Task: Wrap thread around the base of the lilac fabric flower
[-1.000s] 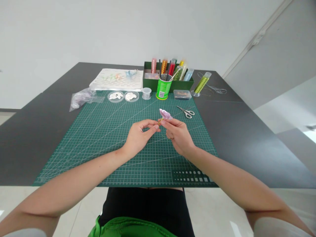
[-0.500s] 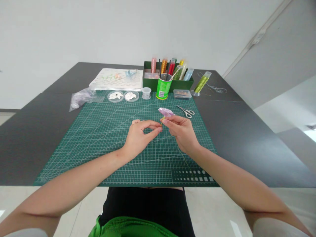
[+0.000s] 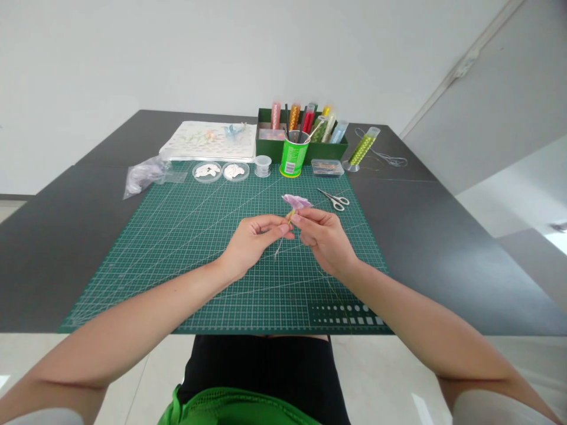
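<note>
A pale purple artificial flower (image 3: 296, 202) stands tilted above my fingertips, over the cutting mat. Its thin stem, yellow-green near the head, runs down between both hands and ends in pale wire (image 3: 277, 251). With thumb and fingers my left hand (image 3: 254, 239) pinches the stem below the flower. My right hand (image 3: 325, 236) is closed on the stem just under the petals, touching the left fingertips. A fine thread (image 3: 332, 286) trails over the mat below my right wrist. White-handled scissors (image 3: 335, 199) lie right of the flower.
A green cutting mat (image 3: 177, 248) covers the table's middle. Behind it stand a green can (image 3: 294, 154), a dark green box (image 3: 270, 149) of thread spools, a clear case (image 3: 327, 169) and a green spool (image 3: 363, 147). Dishes (image 3: 208, 172), a plastic bag (image 3: 144, 176) and white sheets (image 3: 177, 144) lie left.
My left fingers have moved slightly up the stem, closer to my right fingers. The stem's pale wire end now shows below my left hand. The flower has turned a little.
</note>
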Available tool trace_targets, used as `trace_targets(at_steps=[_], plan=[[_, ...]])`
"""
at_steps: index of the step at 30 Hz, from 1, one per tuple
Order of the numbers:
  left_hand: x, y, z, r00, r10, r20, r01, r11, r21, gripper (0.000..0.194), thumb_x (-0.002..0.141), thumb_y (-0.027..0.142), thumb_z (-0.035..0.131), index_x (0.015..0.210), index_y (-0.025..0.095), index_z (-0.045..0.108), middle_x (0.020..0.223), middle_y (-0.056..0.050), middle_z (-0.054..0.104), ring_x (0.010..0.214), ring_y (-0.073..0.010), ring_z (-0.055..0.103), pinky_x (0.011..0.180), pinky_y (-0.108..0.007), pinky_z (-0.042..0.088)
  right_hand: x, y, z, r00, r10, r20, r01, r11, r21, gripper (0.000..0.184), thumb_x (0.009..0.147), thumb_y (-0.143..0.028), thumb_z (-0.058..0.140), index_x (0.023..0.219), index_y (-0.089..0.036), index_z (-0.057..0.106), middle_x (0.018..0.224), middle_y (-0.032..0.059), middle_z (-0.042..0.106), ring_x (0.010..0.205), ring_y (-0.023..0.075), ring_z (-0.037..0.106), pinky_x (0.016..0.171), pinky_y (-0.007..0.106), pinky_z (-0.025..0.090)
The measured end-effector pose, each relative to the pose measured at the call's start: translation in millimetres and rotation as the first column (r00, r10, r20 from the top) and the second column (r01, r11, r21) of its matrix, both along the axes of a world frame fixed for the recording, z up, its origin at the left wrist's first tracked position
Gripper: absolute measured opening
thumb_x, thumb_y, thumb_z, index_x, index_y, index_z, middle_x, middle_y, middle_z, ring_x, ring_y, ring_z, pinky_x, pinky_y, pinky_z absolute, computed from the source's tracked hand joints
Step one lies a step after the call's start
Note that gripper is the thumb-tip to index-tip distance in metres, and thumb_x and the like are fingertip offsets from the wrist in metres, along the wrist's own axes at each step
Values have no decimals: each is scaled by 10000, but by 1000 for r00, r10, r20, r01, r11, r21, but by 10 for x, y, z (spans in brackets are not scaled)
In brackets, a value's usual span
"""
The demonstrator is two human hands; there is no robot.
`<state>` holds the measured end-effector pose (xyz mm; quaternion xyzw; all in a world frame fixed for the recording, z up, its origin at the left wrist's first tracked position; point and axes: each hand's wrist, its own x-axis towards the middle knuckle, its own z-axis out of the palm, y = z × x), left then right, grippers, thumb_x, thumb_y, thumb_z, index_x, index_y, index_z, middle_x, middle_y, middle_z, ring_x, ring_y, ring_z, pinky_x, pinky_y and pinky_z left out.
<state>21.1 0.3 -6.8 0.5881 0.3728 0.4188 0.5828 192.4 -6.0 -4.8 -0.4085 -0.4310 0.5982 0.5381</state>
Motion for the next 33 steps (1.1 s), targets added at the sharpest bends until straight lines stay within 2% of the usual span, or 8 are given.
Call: trace_targets(at_steps=[6, 14, 17, 20, 23, 26, 28, 33], plan=[[-7, 15, 2, 997, -20, 71, 26, 997, -77, 178, 853, 395, 730, 844, 222, 773, 863, -42, 815, 939, -236, 745, 967, -435, 548, 47, 51, 21, 998, 68, -7, -68, 998, -8, 223, 706, -404, 869, 760, -208, 779, 665, -23, 641, 464, 33, 221, 418, 240, 156], [-14, 35, 13, 997, -22, 78, 28, 997, -69, 194, 832, 409, 748, 781, 221, 739, 792, -20, 784, 847, -199, 721, 921, -389, 552, 97, 109, 1, 992, 112, 48, -113, 994, 8, 226, 714, -425, 869, 759, -218, 790, 616, -27, 609, 459, 46, 237, 422, 239, 178], [-36, 58, 21, 999, 42, 32, -42, 999, -2, 231, 827, 436, 752, 814, 206, 738, 800, -33, 789, 840, -207, 731, 893, -382, 563, 125, 115, -2, 975, 39, 219, -73, 985, 154, 185, 764, -417, 841, 780, -236, 805, 550, -39, 533, 481, 79, 305, 462, 255, 247], [-73, 96, 43, 993, 113, -13, -112, 991, 76, 237, 842, 430, 731, 839, 193, 735, 800, -38, 788, 811, -199, 733, 839, -354, 563, 172, 109, 13, 882, -78, 464, -112, 923, 368, 133, 844, -385, 776, 835, -262, 826, 494, -49, 468, 497, 109, 352, 515, 276, 309], [-115, 144, 74, 974, 198, -108, -176, 967, 186, 222, 867, 408, 705, 832, 191, 735, 763, -30, 776, 725, -183, 700, 772, -333, 543, 224, 94, 58, 766, -118, 632, -274, 829, 487, 161, 905, -371, 702, 882, -279, 834, 582, -11, 618, 530, 127, 445, 545, 285, 367], [-149, 188, 99, 913, 298, -280, -192, 917, 349, 184, 896, 349, 674, 804, 203, 736, 730, -10, 764, 708, -186, 674, 843, -368, 510, 268, 67, 140, 714, -74, 696, -424, 746, 514, 189, 928, -363, 671, 903, -283, 841, 642, 13, 689, 555, 138, 510, 557, 286, 402], [-165, 206, 101, 835, 365, -412, -145, 868, 475, 146, 903, 300, 670, 803, 222, 743, 745, 4, 766, 778, -204, 680, 968, -428, 448, 295, 44, 206, 717, -22, 697, -464, 731, 500, 183, 927, -354, 684, 922, -273, 848, 611, 6, 676, 518, 125, 486, 523, 276, 381], [-202, 185, 48, 644, 482, -595, 71, 736, 673, 147, 942, 277, 652, 853, 258, 767, 840, -8, 772, 952, -264, 650, 1062, -545, 281, 394, -8, 356, 765, 74, 640, -408, 825, 391, 209, 929, -365, 707, 979, -227, 855, 528, -12, 613, 450, 93, 387, 430, 250, 248]])
